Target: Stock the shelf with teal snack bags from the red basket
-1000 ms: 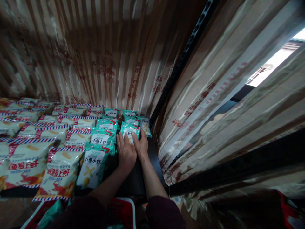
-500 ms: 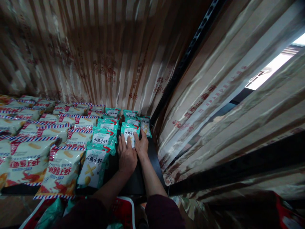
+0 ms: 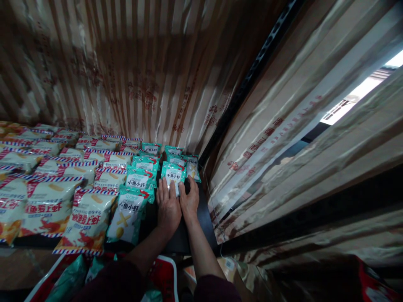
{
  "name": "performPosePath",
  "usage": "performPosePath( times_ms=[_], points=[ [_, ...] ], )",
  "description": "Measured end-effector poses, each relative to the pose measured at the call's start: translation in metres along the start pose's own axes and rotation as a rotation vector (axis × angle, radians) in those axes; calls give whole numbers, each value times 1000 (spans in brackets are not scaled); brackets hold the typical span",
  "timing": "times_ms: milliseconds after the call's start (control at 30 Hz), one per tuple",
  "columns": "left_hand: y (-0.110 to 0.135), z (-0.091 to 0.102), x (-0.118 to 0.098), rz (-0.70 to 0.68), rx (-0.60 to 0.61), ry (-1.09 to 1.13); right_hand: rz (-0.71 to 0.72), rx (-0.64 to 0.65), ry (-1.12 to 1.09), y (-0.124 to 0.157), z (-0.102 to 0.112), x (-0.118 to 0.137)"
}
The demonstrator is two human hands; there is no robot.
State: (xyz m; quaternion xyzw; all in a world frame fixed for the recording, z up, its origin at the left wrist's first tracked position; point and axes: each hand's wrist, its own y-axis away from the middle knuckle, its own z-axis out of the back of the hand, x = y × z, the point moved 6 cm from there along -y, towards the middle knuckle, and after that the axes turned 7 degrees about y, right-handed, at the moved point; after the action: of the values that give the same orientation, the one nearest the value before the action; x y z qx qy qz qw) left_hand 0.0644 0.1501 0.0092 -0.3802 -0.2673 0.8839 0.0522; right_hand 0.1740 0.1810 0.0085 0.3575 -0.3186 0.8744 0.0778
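A small teal-and-white snack bag (image 3: 174, 174) stands tilted back on the dark shelf, in front of other bags of its kind. My left hand (image 3: 169, 207) lies with its fingers stretched over the bag's lower front. Beside it, my right hand (image 3: 189, 201) is at the bag's lower right edge, thumb and fingers apart. Behind are more teal bags (image 3: 174, 151) and one teal-and-white bag (image 3: 192, 167) at the right. To the left runs a row of matching teal bags (image 3: 127, 216).
Several larger cream snack bags (image 3: 86, 220) with striped edges fill the shelf's left. A red basket with a white rim (image 3: 174, 268) holds teal bags below. A black slotted post (image 3: 242, 92) rises at the corner. Brown printed sheeting (image 3: 147, 63) covers the back and right.
My right hand has slid down and loosened from the bag's right side. My left hand has also drawn slightly lower on its front. The view has shifted a little.
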Motion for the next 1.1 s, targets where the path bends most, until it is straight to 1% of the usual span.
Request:
performPosePath(
  times_ms=[167, 233, 300, 367, 500, 633, 767, 900, 1000, 1100],
  points=[
    [10, 5, -1, -36, 1, 50, 51, -32, 14, 6, 4, 5],
    [13, 10, -5, -64, 15, 71, 62, -40, 16, 6, 6, 9],
    [16, 20, -11, -105, 36, 82, 65, -35, 10, 6, 9, 16],
    [18, 35, -17, -155, 53, 77, 70, -28, -5, 6, 13, 24],
    [24, 75, -22, -229, 35, 17, 97, -19, -44, 9, 16, 47],
    [25, 109, -12, -231, -10, -62, 102, 9, -95, 12, 11, 67],
    [12, 130, 6, -147, -60, -114, 91, 67, -138, 10, -2, 84],
    [-9, 136, 20, -90, -80, -155, 100, 114, -152, 2, -17, 98],
    [-24, 134, 27, -78, -60, -199, 123, 124, -139, -5, -24, 108],
    [-32, 128, 28, -95, -24, -237, 145, 141, -114, -9, -32, 117]
  ],
)
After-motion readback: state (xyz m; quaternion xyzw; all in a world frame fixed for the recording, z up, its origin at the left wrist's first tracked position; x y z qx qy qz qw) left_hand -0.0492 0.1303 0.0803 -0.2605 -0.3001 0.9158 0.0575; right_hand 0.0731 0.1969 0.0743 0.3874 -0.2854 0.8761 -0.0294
